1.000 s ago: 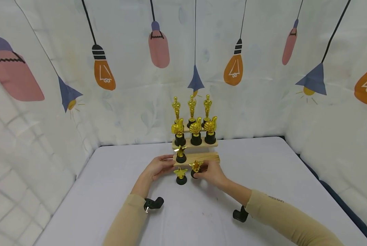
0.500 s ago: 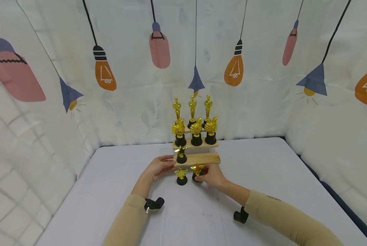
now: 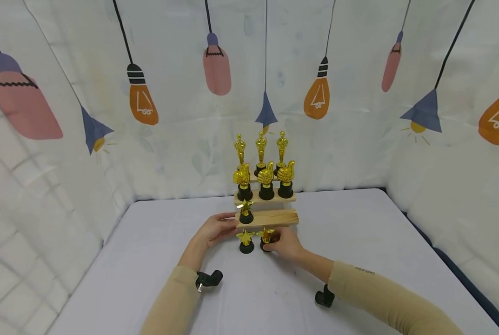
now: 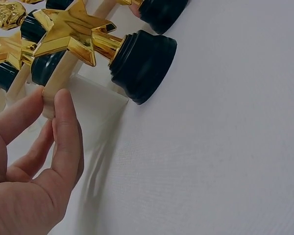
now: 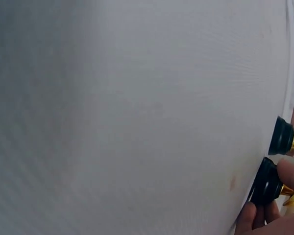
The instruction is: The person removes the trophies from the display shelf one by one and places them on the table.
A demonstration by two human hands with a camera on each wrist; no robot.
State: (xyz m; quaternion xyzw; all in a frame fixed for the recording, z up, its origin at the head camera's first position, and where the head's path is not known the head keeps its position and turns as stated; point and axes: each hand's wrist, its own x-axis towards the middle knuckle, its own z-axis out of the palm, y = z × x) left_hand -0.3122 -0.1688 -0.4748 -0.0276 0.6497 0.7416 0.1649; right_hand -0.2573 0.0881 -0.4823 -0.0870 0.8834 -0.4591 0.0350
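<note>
My left hand (image 3: 216, 231) pinches the left end of the lowest wooden board (image 3: 274, 217) of a tiered display stand; the left wrist view shows thumb and fingers on that end. A gold star trophy (image 3: 245, 212) with a black base stands on this board's left part. In front of the stand, another star trophy (image 3: 246, 242) stands upright on the table. Just right of it, my right hand (image 3: 287, 243) grips a third star trophy (image 3: 266, 238) around its black base (image 5: 265, 182), which seems to touch the tabletop.
Thumbs-up trophies (image 3: 266, 179) line the middle board (image 3: 291, 197). Figure trophies (image 3: 261, 148) stand on the top board behind them. White cloth covers the table (image 3: 169, 223), and a curtain printed with lamps (image 3: 182, 153) hangs behind it.
My right hand has brought its star trophy slightly down and toward the front, beside the other star trophy on the table. My left hand keeps its place on the board's end.
</note>
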